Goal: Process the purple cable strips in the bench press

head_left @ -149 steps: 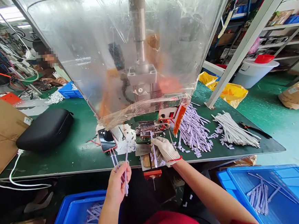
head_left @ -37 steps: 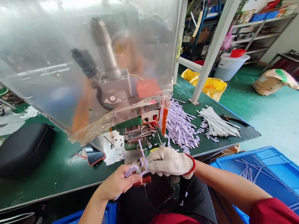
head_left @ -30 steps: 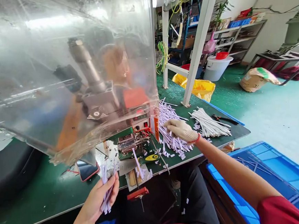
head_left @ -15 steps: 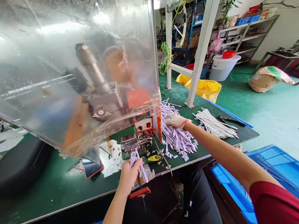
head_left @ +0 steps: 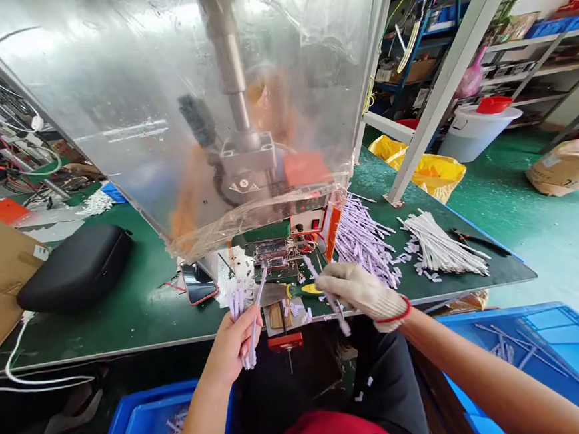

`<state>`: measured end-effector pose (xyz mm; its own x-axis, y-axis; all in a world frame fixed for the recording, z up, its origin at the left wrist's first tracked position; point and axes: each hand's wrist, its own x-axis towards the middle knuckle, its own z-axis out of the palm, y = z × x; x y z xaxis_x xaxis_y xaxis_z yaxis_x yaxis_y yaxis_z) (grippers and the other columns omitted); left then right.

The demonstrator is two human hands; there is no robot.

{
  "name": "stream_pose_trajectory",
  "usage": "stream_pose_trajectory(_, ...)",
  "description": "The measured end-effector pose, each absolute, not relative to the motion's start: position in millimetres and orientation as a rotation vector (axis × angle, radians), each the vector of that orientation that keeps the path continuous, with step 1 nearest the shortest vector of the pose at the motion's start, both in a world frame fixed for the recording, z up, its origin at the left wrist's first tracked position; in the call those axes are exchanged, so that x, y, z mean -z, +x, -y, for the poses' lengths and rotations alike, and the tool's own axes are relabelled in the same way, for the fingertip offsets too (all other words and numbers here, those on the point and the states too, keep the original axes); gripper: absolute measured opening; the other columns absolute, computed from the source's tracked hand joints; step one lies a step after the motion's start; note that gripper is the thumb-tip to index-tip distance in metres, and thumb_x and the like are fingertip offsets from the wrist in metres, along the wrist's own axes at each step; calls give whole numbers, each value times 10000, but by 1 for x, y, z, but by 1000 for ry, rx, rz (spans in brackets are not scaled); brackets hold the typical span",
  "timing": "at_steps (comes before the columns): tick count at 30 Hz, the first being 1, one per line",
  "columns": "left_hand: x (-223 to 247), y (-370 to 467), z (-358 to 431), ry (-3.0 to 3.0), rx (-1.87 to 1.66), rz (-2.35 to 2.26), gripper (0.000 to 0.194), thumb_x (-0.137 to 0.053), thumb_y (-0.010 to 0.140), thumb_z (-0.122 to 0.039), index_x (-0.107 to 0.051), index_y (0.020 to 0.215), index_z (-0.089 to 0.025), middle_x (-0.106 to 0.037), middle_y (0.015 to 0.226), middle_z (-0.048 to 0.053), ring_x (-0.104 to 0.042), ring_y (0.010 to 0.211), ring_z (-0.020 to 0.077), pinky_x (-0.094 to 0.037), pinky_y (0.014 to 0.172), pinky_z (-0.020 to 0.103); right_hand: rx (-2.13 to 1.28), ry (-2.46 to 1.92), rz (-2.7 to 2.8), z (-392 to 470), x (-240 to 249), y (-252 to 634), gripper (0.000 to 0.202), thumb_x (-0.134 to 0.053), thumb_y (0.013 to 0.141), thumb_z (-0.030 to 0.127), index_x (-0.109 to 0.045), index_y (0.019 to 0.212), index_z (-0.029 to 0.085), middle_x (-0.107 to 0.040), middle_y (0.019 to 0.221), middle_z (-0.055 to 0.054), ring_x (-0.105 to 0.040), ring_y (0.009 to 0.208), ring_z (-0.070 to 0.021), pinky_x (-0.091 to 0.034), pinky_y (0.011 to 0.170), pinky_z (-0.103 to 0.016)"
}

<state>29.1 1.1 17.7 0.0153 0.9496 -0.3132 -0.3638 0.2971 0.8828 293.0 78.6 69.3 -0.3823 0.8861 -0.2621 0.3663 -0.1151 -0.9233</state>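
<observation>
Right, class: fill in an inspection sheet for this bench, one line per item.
Surface: green bench, paper scraps near the machine.
Job's things: lilac strips; white strips; small press under plastic hood.
Clutter: black case, phone, screwdriver.
Hands: left hand bare, grips several strips; right hand gloved, holds one.
Cables: white cable at bench edge.
Surroundings: blue crates, white bucket.

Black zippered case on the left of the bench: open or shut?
Shut. The black case lies flat on the green bench, its two halves together, nothing showing inside.
</observation>
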Motion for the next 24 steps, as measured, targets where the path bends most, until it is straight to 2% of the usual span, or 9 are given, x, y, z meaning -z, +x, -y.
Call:
stream_pose_trajectory(3,-13,23,12,621,-1205,-1054,374,-780,761,-455,-619,645,-139,-258,392,-124,-208,333,2,-179,368,137,-1767,-1320,1483,-81,-44,248,326,-586,857,486,-532,723,193,-523,542,48,-336,342,-48,-235,314,-187)
stream_pose_trajectory(6,-8,16,22,566,-1218,-1058,348,-790,761,-423,-631,667,-128,-281,416,-121,-205,339,-6,-175,367,130,-1795,-1338,1312,-85,-22,218,297,-572,856,443,-496,706,198,-500,496,63,-337,295,-51,-240,282,-185)
stream_pose_trajectory(11,5,2,30,505,-1254,-1087,352,-797,749,-414,-606,663,-132,-350,447,-103,-234,343,-10,-162,357,126,-1804,-1302,1226,-96,-6,204,247,-567,842,386,-523,700,189,-518,466,57,-402,279,-71,-261,262,-184)
stream_pose_trajectory(19,9,1,30,630,-1214,-1222,432,-730,790,-495,-581,623,-125,-543,511,-25,-276,339,-18,-155,356,131,-1876,-1272,1105,-108,3,204,260,-579,828,390,-494,675,198,-498,440,59,-356,273,-62,-241,264,-177)
stream_pose_trajectory(24,0,6,27,700,-1141,-1241,400,-726,775,-516,-637,708,-131,-531,477,-32,-367,337,24,-148,335,144,-1913,-1298,1107,-110,7,201,263,-585,828,404,-505,697,191,-495,464,59,-345,290,-48,-236,287,-170)
